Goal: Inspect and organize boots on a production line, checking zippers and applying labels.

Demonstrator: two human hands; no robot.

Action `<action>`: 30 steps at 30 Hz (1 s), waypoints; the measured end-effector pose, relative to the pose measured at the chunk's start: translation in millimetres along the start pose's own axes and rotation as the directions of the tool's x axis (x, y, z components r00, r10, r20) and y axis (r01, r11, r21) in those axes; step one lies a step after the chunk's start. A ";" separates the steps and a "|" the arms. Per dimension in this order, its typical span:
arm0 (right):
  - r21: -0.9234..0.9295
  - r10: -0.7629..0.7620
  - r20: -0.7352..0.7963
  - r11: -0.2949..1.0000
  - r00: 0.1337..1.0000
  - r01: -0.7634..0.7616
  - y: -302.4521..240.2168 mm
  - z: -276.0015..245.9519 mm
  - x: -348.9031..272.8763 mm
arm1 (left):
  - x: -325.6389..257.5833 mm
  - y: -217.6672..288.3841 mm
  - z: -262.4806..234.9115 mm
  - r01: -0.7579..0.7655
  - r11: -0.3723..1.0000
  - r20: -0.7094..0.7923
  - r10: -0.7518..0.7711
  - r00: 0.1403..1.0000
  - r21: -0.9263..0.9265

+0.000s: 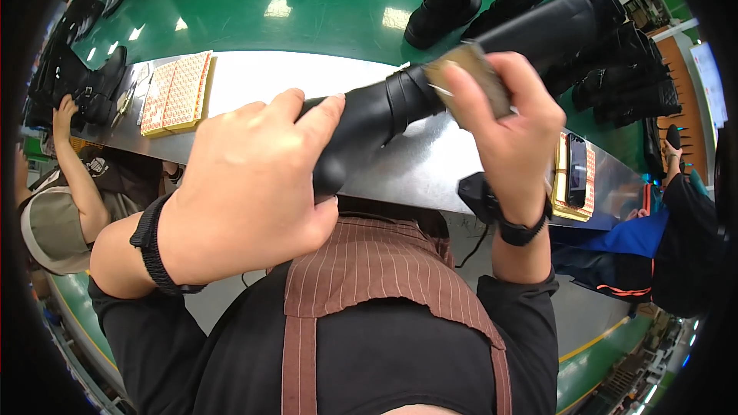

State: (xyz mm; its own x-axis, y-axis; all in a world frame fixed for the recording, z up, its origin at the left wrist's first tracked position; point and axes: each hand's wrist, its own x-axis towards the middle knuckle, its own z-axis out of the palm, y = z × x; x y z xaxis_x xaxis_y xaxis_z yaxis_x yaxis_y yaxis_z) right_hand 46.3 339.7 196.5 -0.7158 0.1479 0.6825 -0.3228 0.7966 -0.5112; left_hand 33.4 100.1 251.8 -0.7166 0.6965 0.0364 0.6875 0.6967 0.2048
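head | boot (411, 98) clamped between left fingers (321, 123) | tan block (490, 79) pinched between right fingers (467, 100)

Boot workshop, factory-like. Long metal counter (292, 69) across scene, black boot (373, 111) held over it. More boots around: left group (77, 84), far boot (442, 19) on green surface (323, 0), dark cluster (630, 54) at far right. Co-worker (58, 230) at left, another person (688, 238) at right. Brown striped apron (384, 261) on wearer. Green floor (603, 346) with yellow line, near right.

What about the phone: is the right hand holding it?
No, the right hand grips a brownish block, while the phone lies on a paper stack.
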 end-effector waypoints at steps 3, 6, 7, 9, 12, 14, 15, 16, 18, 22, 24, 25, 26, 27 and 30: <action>-0.172 -0.109 0.032 0.978 0.993 0.113 21.9 27.2 4.6 | -3.0 2.9 2.8 -0.016 1.000 -0.013 0.016 1.000 0.007; -0.249 -0.082 -0.175 0.968 0.981 0.036 36.7 23.6 14.9 | -3.0 3.1 2.5 -0.011 1.000 -0.001 0.011 1.000 0.017; -0.192 -0.029 -0.240 0.981 0.970 -0.018 31.5 22.7 17.3 | -2.3 2.9 2.2 -0.004 1.000 -0.004 0.004 1.000 0.014; -0.098 0.045 -0.223 0.993 0.974 -0.069 16.5 16.5 15.4 | -0.6 1.3 1.1 -0.020 1.000 0.011 0.020 1.000 -0.005; -0.157 -0.144 0.118 0.974 0.982 0.162 13.1 18.5 7.2 | -3.3 -1.1 0.9 0.001 1.000 0.023 -0.001 1.000 -0.004; -0.090 -0.038 0.044 0.995 0.998 0.042 18.2 14.5 10.2 | -5.2 -4.2 2.1 -0.006 1.000 0.015 0.006 1.000 -0.008; -0.008 0.070 -0.019 0.997 0.997 -0.071 21.0 12.0 11.8 | -6.6 -4.8 3.0 -0.005 1.000 0.004 0.005 1.000 -0.010; 0.112 0.125 0.007 0.986 0.992 -0.125 18.6 7.0 12.6 | -6.5 -4.9 3.2 -0.001 1.000 0.002 0.001 1.000 -0.013; 0.181 0.165 0.075 0.968 0.983 -0.176 16.4 7.0 15.8 | -5.5 -4.9 2.5 -0.001 1.000 0.011 0.001 1.000 -0.021; -0.032 -0.094 0.177 0.994 0.980 0.102 22.7 10.9 8.7 | -6.5 -6.4 3.2 0.008 1.000 0.012 -0.008 1.000 -0.014; 0.016 -0.093 0.289 0.996 0.953 0.092 32.8 -8.6 14.2 | -6.2 -9.7 3.3 -0.029 0.999 -0.019 0.029 0.999 -0.018; 0.047 -0.087 0.379 0.996 0.921 0.075 34.8 -21.3 19.6 | -6.3 -11.3 3.1 -0.025 0.999 -0.019 0.025 1.000 -0.019; 0.108 0.059 0.485 0.986 0.873 -0.127 32.3 -32.5 22.7 | -6.3 -12.8 2.8 -0.026 0.999 -0.014 0.026 1.000 -0.020; 0.217 0.170 0.487 0.927 0.857 -0.307 29.8 -36.3 22.3 | -5.8 -12.9 2.7 -0.031 0.999 -0.010 0.031 0.999 -0.020; 0.310 0.201 0.228 0.912 0.953 -0.267 17.3 -6.7 18.7 | -5.2 -8.2 3.0 -0.016 1.000 0.010 0.016 1.000 -0.015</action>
State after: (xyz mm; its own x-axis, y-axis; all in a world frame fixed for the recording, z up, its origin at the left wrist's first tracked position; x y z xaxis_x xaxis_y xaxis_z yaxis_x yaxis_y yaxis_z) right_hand 31.5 360.2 203.9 -0.8881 0.1674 0.4281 -0.2954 0.5057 -0.8106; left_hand 31.9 91.3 247.0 -0.7044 0.7092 0.0300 0.6970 0.6830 0.2184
